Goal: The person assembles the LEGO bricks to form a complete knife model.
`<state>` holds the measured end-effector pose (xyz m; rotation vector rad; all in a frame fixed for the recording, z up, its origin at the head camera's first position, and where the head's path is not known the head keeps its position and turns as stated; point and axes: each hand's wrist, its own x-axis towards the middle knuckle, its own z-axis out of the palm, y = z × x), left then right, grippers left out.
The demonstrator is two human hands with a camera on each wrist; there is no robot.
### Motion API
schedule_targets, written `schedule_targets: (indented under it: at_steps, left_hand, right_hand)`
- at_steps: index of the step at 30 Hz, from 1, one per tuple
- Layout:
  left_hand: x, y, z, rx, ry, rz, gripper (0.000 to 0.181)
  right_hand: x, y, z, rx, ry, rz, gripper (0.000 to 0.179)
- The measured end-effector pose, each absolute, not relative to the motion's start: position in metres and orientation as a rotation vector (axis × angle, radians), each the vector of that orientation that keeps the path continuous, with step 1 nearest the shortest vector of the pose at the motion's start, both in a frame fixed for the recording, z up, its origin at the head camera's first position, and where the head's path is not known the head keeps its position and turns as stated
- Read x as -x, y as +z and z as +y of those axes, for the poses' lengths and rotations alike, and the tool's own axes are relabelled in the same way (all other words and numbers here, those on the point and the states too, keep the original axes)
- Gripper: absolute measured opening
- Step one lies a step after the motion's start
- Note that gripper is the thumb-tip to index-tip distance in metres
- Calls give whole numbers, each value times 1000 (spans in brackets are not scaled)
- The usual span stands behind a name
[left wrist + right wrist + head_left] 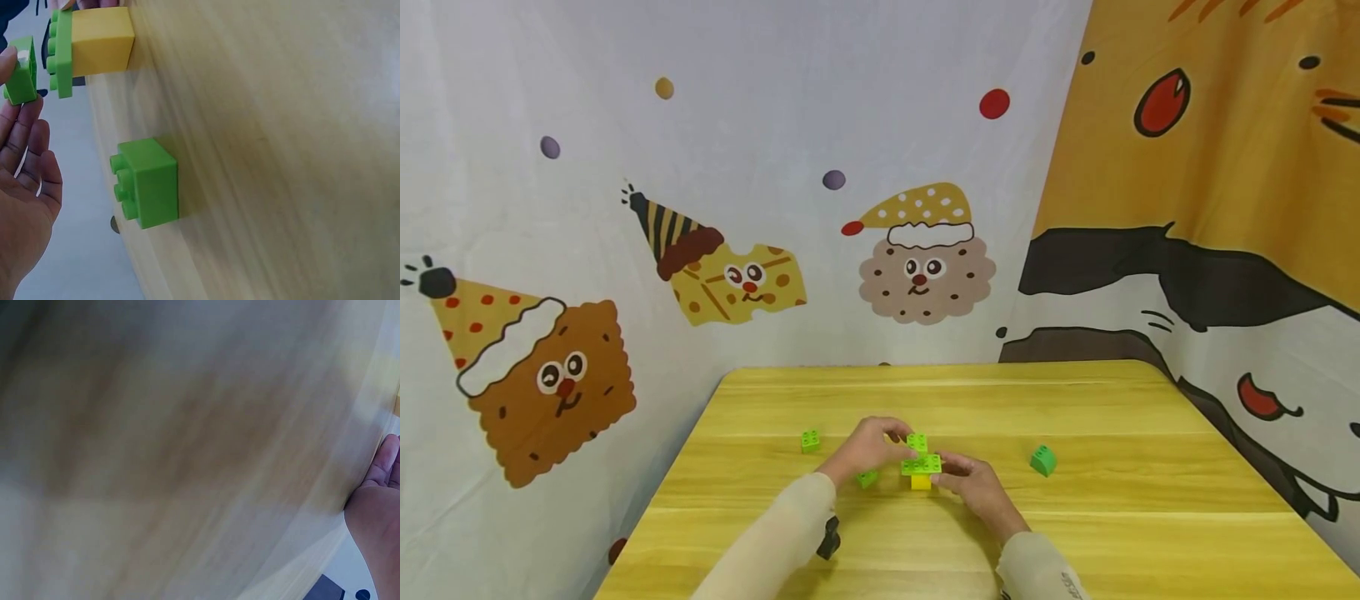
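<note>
Between thumb and fingers, my left hand (868,446) pinches a small lime-green toy brick (916,442). The left wrist view shows that brick a short gap away from the studs of a flat green brick (61,53). This flat brick sits on a yellow block (921,482), which stands on the table. My right hand (977,487) holds the stack at its right side, fingertips at the flat brick and yellow block. In the right wrist view the yellow block is mostly cut off. Close to my left wrist lies a loose green brick (156,184), studs up in the head view.
Another lime-green brick (809,441) lies farther left on the wooden table (760,500). To the right is a darker green brick (1043,460) with a sloped side. A cloth printed with cartoon figures (925,275) hangs behind the table's far edge.
</note>
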<state>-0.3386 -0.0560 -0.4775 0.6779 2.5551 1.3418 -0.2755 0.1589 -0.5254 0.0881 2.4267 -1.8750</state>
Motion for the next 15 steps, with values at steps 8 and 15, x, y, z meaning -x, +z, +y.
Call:
schedule_targets:
  at_steps: [8, 15]
  left_hand:
    - [335, -485, -55, -676, 1319, 2561, 29]
    - [333, -487, -53, -669, 1302, 2546, 33]
  right_hand:
    - [275, -524, 159, -72, -1879, 2427, 50]
    - [275, -525, 159, -60, -1889, 2418, 49]
